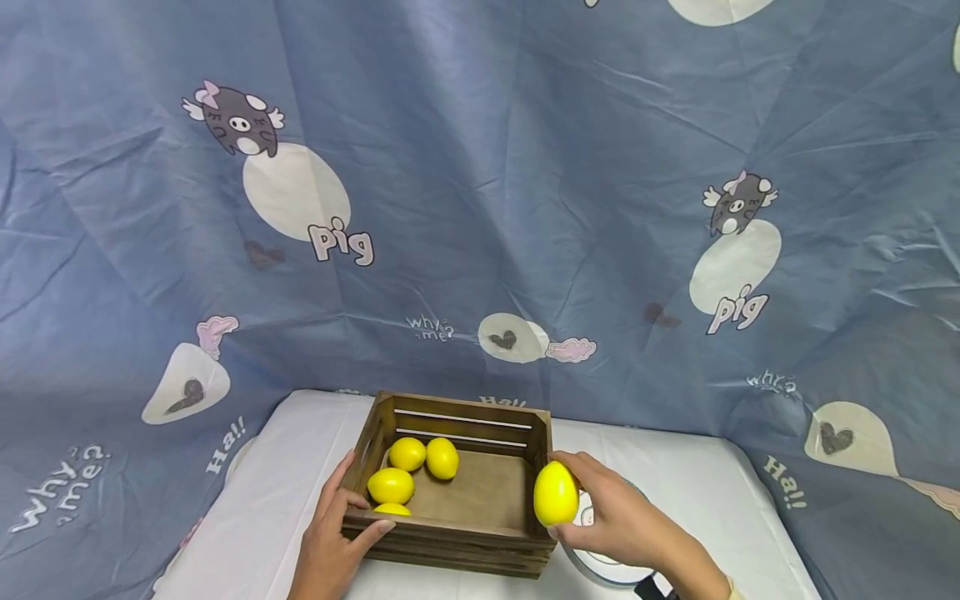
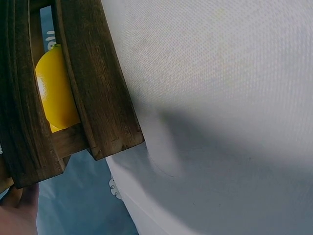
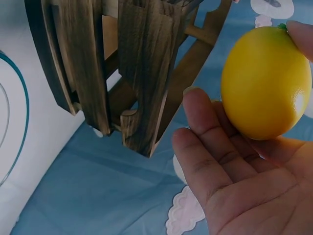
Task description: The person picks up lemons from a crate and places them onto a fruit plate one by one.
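In the head view a dark brown wooden crate [image 1: 465,540] with slatted sides stands on a white surface. Inside, at its left, lie several yellow lemons [image 1: 391,486]; the front one is partly hidden by the front wall. My left hand [image 1: 330,537] grips the crate's front left corner, thumb over the front rim and fingers at the left wall. Another lemon [image 1: 556,495] is pinched between the thumb and fingers of my right hand [image 1: 618,517], up beside the crate's right wall. In the right wrist view two fingers [image 3: 210,127] extend clear of this lemon.
A round white plate [image 1: 600,560] with a dark rim line lies right of the crate, partly under my right hand. Behind the white table [image 1: 675,467] hangs a blue printed cloth [image 1: 465,208], which also comes round both sides.
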A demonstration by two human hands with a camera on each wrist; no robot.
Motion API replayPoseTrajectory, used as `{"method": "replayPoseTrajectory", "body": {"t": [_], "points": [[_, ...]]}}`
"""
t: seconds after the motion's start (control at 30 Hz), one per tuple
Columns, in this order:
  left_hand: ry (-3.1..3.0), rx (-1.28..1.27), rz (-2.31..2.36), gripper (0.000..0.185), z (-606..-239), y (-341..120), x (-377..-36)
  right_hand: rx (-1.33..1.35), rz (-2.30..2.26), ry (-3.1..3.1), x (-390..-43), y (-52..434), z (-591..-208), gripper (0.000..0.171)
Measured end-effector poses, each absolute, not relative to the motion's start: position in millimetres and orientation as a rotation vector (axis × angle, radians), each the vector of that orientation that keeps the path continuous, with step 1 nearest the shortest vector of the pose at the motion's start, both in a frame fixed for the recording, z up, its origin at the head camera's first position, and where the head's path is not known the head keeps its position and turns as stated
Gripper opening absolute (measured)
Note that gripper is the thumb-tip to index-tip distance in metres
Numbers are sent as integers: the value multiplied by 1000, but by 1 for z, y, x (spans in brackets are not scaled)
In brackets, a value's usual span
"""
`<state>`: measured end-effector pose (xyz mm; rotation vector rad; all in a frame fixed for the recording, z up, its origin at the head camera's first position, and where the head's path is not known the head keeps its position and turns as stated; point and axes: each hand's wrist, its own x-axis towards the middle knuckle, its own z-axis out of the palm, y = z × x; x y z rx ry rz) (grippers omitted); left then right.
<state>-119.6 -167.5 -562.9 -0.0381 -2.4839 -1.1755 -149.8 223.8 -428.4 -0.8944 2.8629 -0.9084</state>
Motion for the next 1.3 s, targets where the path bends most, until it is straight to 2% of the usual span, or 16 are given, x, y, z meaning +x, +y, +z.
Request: {"method": "replayPoseTrajectory", "body": {"t": [1.3], "points": [[-2471,-44,-1209,40,-564,-168,-121,-699,-960,2872,-143,258,-438,79]]}}
